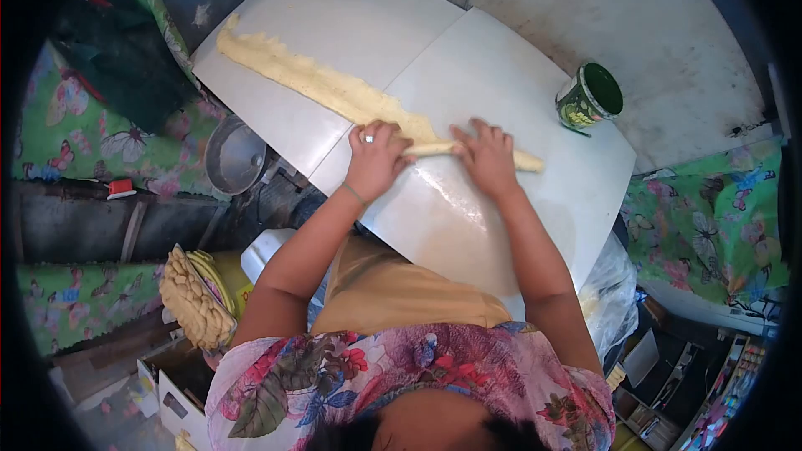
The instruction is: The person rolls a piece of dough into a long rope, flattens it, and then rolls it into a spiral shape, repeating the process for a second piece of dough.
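Note:
A long, pale yellow strip of dough (326, 88) lies flat across the table, from its far left corner to the middle. At the near end it is rolled into a thin log that runs out to the right. My left hand (378, 157), with a ring on one finger, has its fingers curled over the dough at the edge of the roll. My right hand (487, 157) grips the rolled part farther right, thumb on the near left side and fingers over the top. The dough directly beneath both hands is hidden.
The white table (468, 75) has a seam across its middle. A dark green bucket (576, 104) stands at its right. Left of the table is a round metal pan (236, 154). A pile of dough-like pieces (194, 301) sits beside a yellow container (234, 276) at lower left.

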### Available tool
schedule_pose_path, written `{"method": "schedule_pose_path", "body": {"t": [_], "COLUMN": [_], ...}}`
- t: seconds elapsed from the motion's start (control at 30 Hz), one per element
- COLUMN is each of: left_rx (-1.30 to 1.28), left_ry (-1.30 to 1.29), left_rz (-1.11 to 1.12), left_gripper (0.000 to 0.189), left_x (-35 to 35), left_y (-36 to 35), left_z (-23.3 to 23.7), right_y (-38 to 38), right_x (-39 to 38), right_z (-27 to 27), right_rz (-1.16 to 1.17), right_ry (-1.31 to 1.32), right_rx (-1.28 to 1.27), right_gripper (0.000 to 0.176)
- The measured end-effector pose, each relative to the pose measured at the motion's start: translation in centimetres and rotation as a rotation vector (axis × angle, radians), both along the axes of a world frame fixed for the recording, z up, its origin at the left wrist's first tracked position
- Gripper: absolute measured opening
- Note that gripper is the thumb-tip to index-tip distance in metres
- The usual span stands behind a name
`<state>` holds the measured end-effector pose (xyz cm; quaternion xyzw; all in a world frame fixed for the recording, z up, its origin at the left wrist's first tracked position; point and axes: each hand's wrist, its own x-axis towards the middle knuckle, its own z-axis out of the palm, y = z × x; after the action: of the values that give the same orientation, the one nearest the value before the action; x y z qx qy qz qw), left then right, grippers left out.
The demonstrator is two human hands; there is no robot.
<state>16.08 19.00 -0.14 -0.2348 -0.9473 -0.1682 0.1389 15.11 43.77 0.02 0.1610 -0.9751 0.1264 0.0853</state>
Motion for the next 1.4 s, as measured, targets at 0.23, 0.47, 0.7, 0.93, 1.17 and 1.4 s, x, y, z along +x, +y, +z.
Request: {"method": "schedule_pose_path", "body": {"t": [0.23, 0.47, 0.7, 0.93, 1.17, 1.4], "left_rx": [-0.016, 0.044, -0.095, -0.027, 0.127, -0.063], "left_ry": [0.083, -0.01, 0.176, 0.059, 0.12, -0.018], "left_rz": [-0.017, -0.045, 0.161, -0.299, 0.045, -0.401], "left_gripper": [0.027, 0.028, 0.033, 0.034, 0.025, 0.024], "left_x": [-1.3, -2.4, -5.9, -6.2, -8.8, -9.0], "left_y": [0.0, -2.4, -2.5, -5.2, -5.1, -7.9], "left_z": [-2.1, 0.6, 0.8, -1.3, 0.4, -0.9], "right_y": [-3.0, -3.5, -5.0, -7.3, -7.3, -8.6], "right_x": [-0.8, -1.6, -3.6, -1.0, -6.9, -3.3], "right_z": [-1.0, -0.4, -0.6, -0.3, -0.3, -0.2], "right_rz": [0.197, 0.06, -0.263, 0.108, -0.452, 0.088], "right_ry": [0.132, 0.051, -0.018, 0.067, 0.201, -0.134], "right_rx": [-0.196, -0.121, -0.109, -0.157, 0.095, -0.146], "right_gripper": [0.044, 0.039, 0.037, 0.048, 0.042, 0.041]}}
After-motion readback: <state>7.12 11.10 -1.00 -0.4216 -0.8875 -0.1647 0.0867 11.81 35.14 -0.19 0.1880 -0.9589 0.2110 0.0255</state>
